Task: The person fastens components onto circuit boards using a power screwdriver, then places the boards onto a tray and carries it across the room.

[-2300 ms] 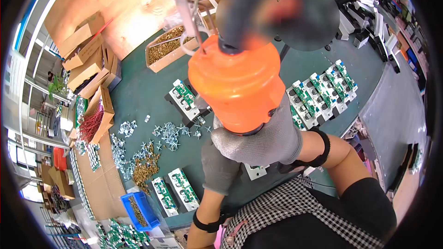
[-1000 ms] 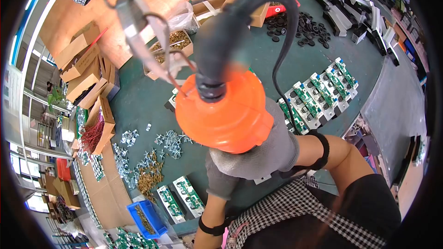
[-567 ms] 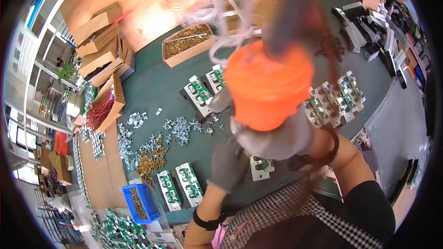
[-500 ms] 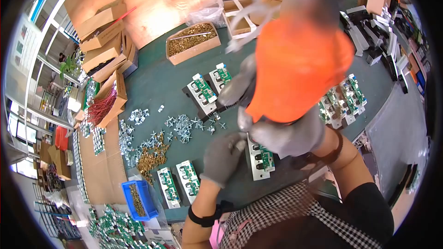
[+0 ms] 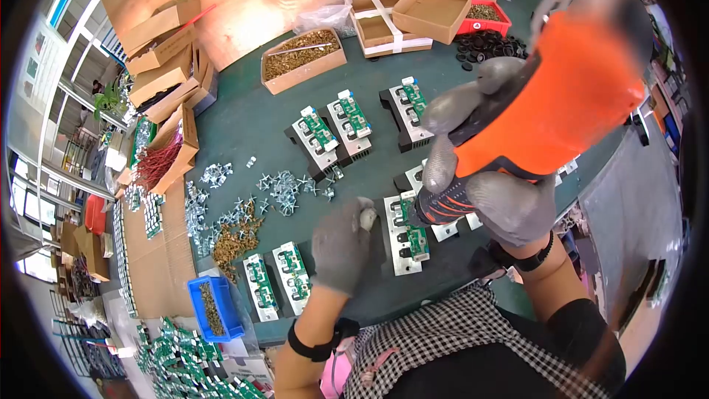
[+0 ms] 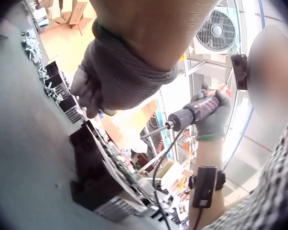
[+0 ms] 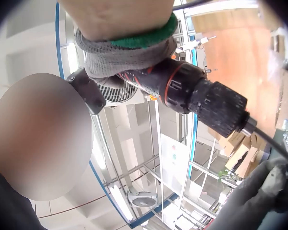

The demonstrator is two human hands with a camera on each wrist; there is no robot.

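Observation:
In the head view my gloved right hand [image 5: 509,199] grips an orange and black electric screwdriver [image 5: 554,96], tilted with its orange end up and right. The right wrist view shows its black chuck [image 7: 221,108] and long metal bit [image 7: 273,143] reaching toward my left hand. Below the tool lies a green circuit board [image 5: 416,240] on a white metal plate [image 5: 399,255], partly covered by the tool. My gloved left hand [image 5: 342,247] is just left of that plate, fingers curled; nothing shows between them in the left wrist view, where black heat sinks [image 6: 93,167] stand close by.
Similar board units stand behind [image 5: 317,133] and at front left [image 5: 260,288]. Loose silver hardware [image 5: 286,192] and a pile of brass-coloured screws [image 5: 235,244] lie left of my hands. A blue bin [image 5: 236,318] and an open carton of small brass parts [image 5: 269,87] stand farther out.
The screwdriver has swung from nearly upright to a lean rightward, its orange end moving right. My left hand has drawn away leftward from my right, and the board between them now shows more.

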